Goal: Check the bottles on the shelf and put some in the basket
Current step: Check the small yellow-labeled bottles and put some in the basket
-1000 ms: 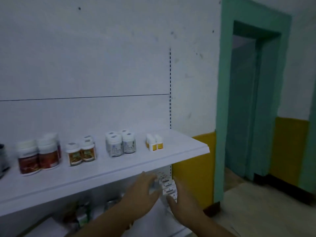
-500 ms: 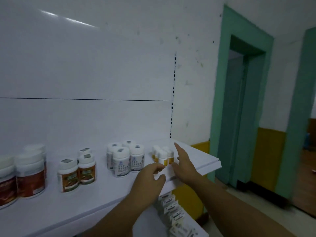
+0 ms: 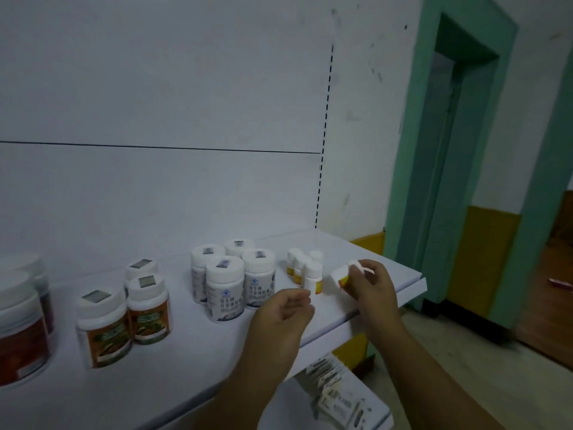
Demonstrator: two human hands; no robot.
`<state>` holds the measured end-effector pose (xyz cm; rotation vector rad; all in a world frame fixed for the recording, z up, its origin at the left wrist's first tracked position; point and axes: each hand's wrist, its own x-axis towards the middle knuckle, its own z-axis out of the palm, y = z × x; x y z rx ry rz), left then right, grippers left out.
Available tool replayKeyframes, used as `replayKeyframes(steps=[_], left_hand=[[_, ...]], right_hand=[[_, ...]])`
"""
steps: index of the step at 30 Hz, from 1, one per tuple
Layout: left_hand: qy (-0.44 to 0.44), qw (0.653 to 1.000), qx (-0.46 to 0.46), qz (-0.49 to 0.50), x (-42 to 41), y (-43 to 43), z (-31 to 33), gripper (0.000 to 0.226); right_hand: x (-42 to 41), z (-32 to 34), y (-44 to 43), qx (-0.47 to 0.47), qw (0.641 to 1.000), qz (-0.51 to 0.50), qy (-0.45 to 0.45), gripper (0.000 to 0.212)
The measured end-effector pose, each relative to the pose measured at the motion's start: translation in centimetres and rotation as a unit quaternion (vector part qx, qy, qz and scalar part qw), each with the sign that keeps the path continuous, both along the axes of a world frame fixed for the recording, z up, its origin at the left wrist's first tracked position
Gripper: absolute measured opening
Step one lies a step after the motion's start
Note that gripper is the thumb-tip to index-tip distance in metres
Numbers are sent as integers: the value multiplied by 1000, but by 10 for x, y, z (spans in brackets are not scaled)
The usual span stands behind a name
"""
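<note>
Now the right hand (image 3: 370,285) grips 1 small white bottle (image 3: 339,274), tilted, right of centre. Left hand (image 3: 283,311) loosely curled, empty.

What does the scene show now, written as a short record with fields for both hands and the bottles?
right hand: grips a small yellow-labelled bottle, tilted, above the shelf
left hand: loosely curled, holds nothing, just before the other small bottles
other groups: blue-labelled bottles and orange-labelled bottles, all upright
basket: not in view
</note>
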<state>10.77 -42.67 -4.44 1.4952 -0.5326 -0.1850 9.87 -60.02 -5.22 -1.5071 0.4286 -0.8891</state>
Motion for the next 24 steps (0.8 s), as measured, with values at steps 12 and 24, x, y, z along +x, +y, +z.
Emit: replayKeyframes(steps=[12,24], left_hand=[[158,972,-174,3,-20,24,20,9],[251,959,-131,-18,-44,60,30,35]], right_hand=[[-53,35,72,-6,969,244,34,16],[-64,51,98,-21,959,283,-6,39]])
